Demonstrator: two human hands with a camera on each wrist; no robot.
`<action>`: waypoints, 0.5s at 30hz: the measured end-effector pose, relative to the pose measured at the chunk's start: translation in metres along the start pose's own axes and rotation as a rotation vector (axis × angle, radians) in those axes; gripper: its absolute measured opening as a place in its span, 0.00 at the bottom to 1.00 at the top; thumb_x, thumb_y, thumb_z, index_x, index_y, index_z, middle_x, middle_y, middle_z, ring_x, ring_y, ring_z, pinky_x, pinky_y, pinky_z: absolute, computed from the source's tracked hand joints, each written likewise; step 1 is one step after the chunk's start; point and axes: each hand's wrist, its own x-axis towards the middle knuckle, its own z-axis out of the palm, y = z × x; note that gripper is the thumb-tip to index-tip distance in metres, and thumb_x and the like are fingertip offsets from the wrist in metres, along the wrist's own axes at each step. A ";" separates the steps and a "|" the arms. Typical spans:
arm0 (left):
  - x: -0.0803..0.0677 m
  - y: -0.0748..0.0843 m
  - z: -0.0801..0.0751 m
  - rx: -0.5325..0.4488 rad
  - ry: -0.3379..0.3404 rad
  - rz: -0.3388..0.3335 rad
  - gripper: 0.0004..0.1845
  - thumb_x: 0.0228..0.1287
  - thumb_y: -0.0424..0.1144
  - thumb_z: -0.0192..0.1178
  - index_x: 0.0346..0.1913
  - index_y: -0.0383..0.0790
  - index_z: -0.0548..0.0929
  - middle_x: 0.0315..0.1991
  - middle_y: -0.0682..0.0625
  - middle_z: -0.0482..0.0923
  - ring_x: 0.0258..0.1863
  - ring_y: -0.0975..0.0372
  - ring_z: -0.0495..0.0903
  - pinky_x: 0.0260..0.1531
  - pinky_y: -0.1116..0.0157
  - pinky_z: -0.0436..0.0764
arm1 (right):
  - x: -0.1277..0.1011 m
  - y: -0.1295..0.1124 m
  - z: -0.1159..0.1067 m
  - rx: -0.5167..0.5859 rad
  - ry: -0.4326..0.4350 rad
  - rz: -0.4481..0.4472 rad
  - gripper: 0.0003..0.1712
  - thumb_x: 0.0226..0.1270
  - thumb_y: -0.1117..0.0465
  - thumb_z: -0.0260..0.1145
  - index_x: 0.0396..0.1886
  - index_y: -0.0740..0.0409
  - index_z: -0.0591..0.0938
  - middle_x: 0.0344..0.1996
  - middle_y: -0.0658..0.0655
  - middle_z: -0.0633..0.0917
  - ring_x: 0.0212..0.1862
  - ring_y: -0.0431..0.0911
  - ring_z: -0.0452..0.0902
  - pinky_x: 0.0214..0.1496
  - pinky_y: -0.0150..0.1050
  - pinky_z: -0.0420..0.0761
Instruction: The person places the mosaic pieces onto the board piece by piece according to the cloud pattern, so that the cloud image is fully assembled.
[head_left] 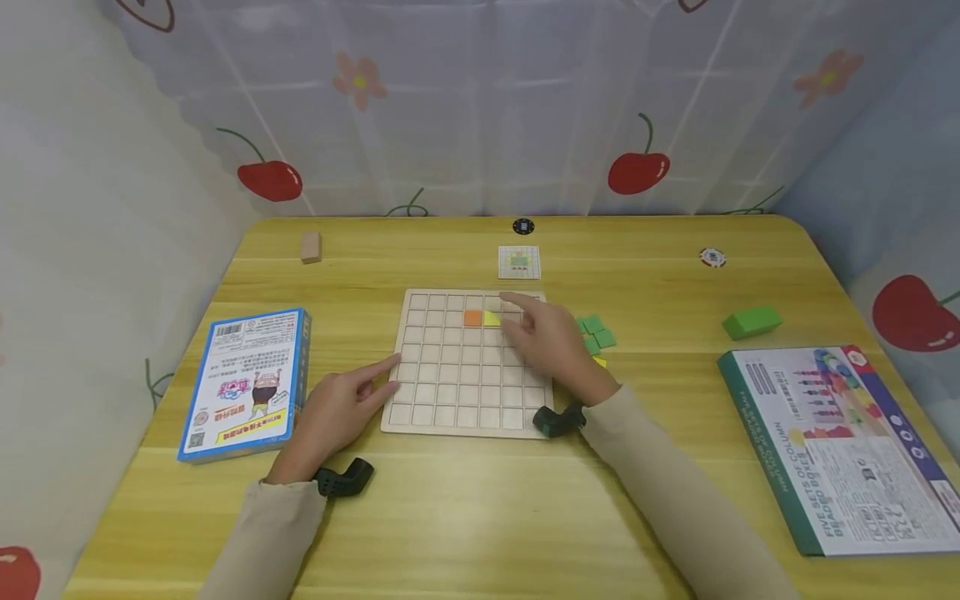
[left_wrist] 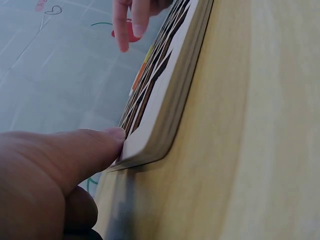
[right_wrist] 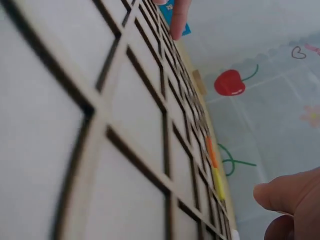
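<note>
Head view: tile-placing step; right hand (head_left: 551, 337) fingers straight over pale wooden grid board (head_left: 442, 392), beside yellow square tile (head_left: 492, 318); left hand (head_left: 341, 408) open, steadying board's edge; next needs another tile.

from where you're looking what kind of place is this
Probably a home play corner or tabletop game space, though I can't be sure: a wooden table against cherry-print curtains, a gridded wooden board holding coloured tiles, and boxed games to either side.

Two hands at a square board

The left hand (head_left: 339, 410) touches the wooden board's (head_left: 450, 392) edge. The right hand (head_left: 550, 337) reaches over it, beside an orange tile (head_left: 472, 317) and a yellow tile (head_left: 491, 318).
</note>
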 end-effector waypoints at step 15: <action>-0.001 -0.002 0.001 -0.008 0.019 0.020 0.23 0.74 0.51 0.63 0.69 0.55 0.80 0.15 0.57 0.64 0.13 0.65 0.58 0.16 0.67 0.60 | -0.056 0.036 -0.072 0.000 0.040 0.025 0.12 0.74 0.54 0.68 0.51 0.52 0.90 0.12 0.48 0.65 0.14 0.44 0.59 0.17 0.37 0.61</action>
